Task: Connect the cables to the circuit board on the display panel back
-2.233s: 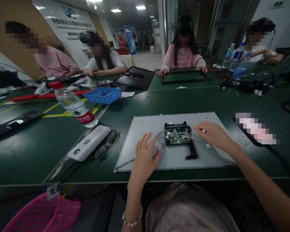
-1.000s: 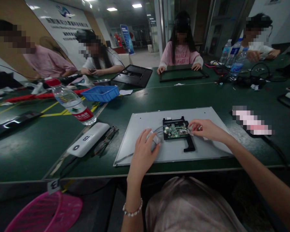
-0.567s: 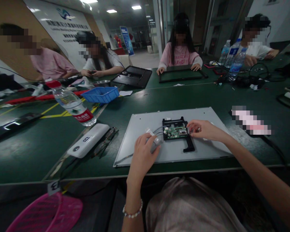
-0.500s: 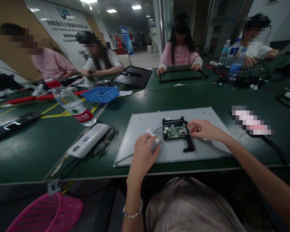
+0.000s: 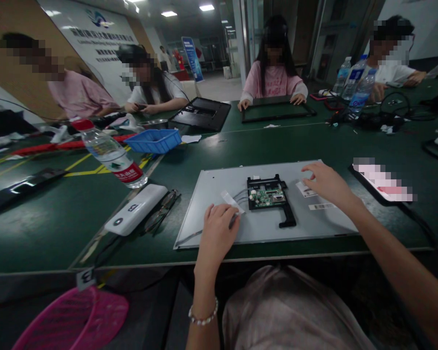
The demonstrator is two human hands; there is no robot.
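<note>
A flat grey display panel [image 5: 270, 229] lies on the table in front of me. On its middle sits a black plastic bracket [image 5: 288, 214] with a green circuit board [image 5: 264, 197] in it. Grey cables [image 5: 244, 192] run from the board's left side, past a strip of clear tape [image 5: 230, 200], and under my left hand [image 5: 219, 231]. That hand is closed over the cable, its fingertips partly hiding what they grip. Over the panel's right part, my right hand [image 5: 324, 181] hovers with fingers apart and nothing in them, near a white label [image 5: 305, 189].
Left of the panel are a white power bank [image 5: 136, 210], eyeglasses [image 5: 163, 211], a water bottle [image 5: 113, 154] and a blue tray [image 5: 155, 141]. A phone [image 5: 381, 183] lies to the right. Across the table, a person holds a black frame [image 5: 277, 116]. A pink basket [image 5: 73, 316] stands below.
My right hand has moved from the bracket's right edge to the right and up, its fingers now spread, uncovering labels on the panel. My left hand's thumb and fingers have drawn closer together.
</note>
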